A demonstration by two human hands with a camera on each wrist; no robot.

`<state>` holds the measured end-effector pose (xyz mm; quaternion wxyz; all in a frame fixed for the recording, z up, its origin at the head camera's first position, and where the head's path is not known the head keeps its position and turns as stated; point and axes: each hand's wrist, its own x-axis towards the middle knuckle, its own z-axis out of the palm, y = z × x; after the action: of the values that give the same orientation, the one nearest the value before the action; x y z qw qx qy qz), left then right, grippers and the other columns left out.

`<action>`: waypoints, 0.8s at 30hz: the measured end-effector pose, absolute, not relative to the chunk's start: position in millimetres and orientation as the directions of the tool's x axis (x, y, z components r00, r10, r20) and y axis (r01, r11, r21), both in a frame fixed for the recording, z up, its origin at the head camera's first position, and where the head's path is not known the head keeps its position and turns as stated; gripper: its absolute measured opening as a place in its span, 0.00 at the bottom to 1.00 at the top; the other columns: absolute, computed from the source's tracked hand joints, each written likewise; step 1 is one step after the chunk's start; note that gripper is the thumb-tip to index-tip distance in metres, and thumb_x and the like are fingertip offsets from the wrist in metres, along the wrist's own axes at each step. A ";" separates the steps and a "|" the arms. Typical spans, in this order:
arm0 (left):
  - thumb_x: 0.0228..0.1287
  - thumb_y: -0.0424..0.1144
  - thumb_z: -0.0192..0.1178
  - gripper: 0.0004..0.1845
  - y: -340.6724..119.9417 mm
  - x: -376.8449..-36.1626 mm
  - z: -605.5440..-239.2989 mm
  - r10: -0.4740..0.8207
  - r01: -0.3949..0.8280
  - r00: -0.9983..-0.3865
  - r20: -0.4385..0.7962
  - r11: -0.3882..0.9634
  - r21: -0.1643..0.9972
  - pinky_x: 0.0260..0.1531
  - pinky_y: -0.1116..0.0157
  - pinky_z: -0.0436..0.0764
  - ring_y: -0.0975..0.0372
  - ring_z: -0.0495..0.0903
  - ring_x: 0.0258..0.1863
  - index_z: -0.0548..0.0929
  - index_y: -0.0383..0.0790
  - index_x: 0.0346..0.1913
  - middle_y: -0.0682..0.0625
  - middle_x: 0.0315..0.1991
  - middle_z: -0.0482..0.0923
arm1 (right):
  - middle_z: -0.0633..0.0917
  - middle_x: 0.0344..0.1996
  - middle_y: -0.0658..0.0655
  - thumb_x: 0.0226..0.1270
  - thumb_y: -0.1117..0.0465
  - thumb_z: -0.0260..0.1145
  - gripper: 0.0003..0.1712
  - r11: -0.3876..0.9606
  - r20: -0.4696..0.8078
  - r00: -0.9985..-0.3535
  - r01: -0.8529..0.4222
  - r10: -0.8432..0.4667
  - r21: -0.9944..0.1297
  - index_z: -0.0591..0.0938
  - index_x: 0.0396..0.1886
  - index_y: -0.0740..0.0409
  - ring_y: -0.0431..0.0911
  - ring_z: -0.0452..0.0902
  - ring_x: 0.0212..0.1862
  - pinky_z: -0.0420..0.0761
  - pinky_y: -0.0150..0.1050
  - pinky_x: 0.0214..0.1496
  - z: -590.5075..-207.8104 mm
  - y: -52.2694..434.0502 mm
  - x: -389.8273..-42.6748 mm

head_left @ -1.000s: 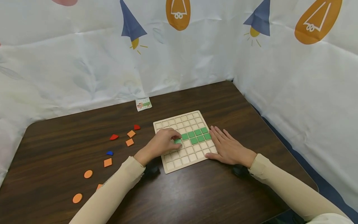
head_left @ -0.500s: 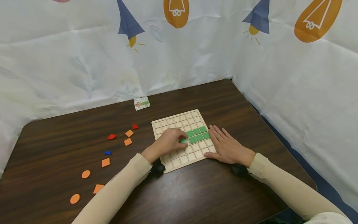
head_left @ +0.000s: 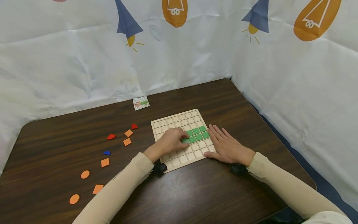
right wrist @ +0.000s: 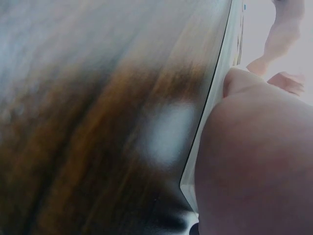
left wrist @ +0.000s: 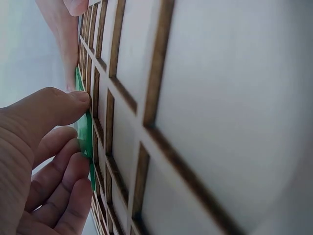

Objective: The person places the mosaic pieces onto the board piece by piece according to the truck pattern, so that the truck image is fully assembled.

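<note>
On the left of the dark wood worktop (head_left: 145, 199), two orange discs (head_left: 85, 174), a blue piece (head_left: 107, 153), orange squares (head_left: 105, 162) and two red pieces (head_left: 111, 136) are lying scattered, while a small printed card (head_left: 141, 103) is lying near the far edge. In the middle, your left hand (head_left: 169, 141) is reaching over the pale gridded board (head_left: 175, 161), its grip pinching a green tile (head_left: 185, 141) between thumb and curled fingers, just beside other green tiles (head_left: 199, 137) that are filling cells. Rightmost, your right hand (head_left: 230, 147) is resting at the board's right edge, fingers straight, thumb spreading apart.
</note>
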<state>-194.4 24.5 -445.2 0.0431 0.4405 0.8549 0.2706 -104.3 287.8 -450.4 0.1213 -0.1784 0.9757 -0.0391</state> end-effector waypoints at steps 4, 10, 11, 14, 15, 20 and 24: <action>0.61 0.37 0.71 0.11 20.2 -193.8 -445.0 0.775 0.729 -0.610 0.165 0.467 0.501 0.42 0.64 0.86 0.61 0.87 0.38 0.91 0.39 0.45 0.48 0.39 0.90 | 0.42 0.85 0.63 0.73 0.23 0.47 0.60 0.931 -0.226 -0.904 -0.342 -0.363 -0.125 0.42 0.85 0.61 0.58 0.36 0.87 0.47 0.62 0.86 -448.8 284.6 -105.1; 0.62 0.37 0.70 0.09 9.7 -193.4 -442.6 0.773 0.730 -0.611 0.171 0.467 0.500 0.42 0.63 0.85 0.61 0.86 0.38 0.92 0.41 0.44 0.49 0.38 0.90 | 0.41 0.86 0.62 0.73 0.22 0.46 0.61 0.935 -0.238 -0.904 -0.334 -0.354 -0.121 0.42 0.85 0.61 0.58 0.36 0.87 0.47 0.62 0.86 -449.2 282.9 -105.6; 0.61 0.37 0.70 0.10 7.1 -193.5 -441.5 0.770 0.728 -0.615 0.172 0.469 0.500 0.42 0.63 0.85 0.61 0.86 0.38 0.92 0.41 0.45 0.49 0.39 0.90 | 0.41 0.86 0.62 0.73 0.22 0.46 0.61 0.935 -0.240 -0.905 -0.333 -0.352 -0.117 0.42 0.85 0.61 0.58 0.36 0.87 0.47 0.62 0.86 -449.5 283.0 -105.5; 0.62 0.38 0.69 0.11 -2.5 -194.1 -437.3 0.755 0.712 -0.636 0.161 0.494 0.499 0.43 0.62 0.85 0.60 0.86 0.39 0.91 0.40 0.46 0.48 0.40 0.90 | 0.42 0.86 0.62 0.73 0.22 0.45 0.61 0.935 -0.241 -0.904 -0.334 -0.353 -0.116 0.42 0.85 0.60 0.58 0.36 0.87 0.47 0.62 0.86 -449.9 283.4 -105.1; 0.63 0.39 0.69 0.12 -6.2 -194.8 -436.2 0.746 0.699 -0.649 0.151 0.506 0.505 0.44 0.61 0.85 0.60 0.86 0.39 0.91 0.40 0.47 0.48 0.41 0.90 | 0.42 0.86 0.63 0.73 0.23 0.46 0.61 0.935 -0.239 -0.904 -0.335 -0.354 -0.118 0.42 0.85 0.61 0.58 0.36 0.87 0.47 0.62 0.86 -449.7 283.5 -105.0; 0.66 0.40 0.70 0.14 -27.9 -199.5 -431.0 0.690 0.630 -0.713 0.127 0.550 0.547 0.45 0.58 0.86 0.58 0.86 0.42 0.90 0.40 0.51 0.47 0.45 0.90 | 0.42 0.85 0.63 0.74 0.24 0.47 0.60 0.935 -0.238 -0.905 -0.333 -0.354 -0.123 0.43 0.85 0.62 0.59 0.36 0.87 0.47 0.62 0.86 -448.4 284.3 -104.0; 0.66 0.42 0.70 0.15 -47.4 -201.7 -425.7 0.643 0.580 -0.756 0.119 0.576 0.576 0.45 0.57 0.86 0.57 0.86 0.44 0.90 0.41 0.52 0.47 0.46 0.90 | 0.43 0.85 0.64 0.74 0.25 0.48 0.60 0.934 -0.235 -0.905 -0.332 -0.354 -0.128 0.44 0.85 0.63 0.60 0.37 0.87 0.48 0.63 0.86 -447.1 283.8 -103.4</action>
<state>-201.7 -47.4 -425.7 0.0514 0.3451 0.8862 0.3047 -103.4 283.8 -447.1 0.1282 -0.1760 0.9751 -0.0427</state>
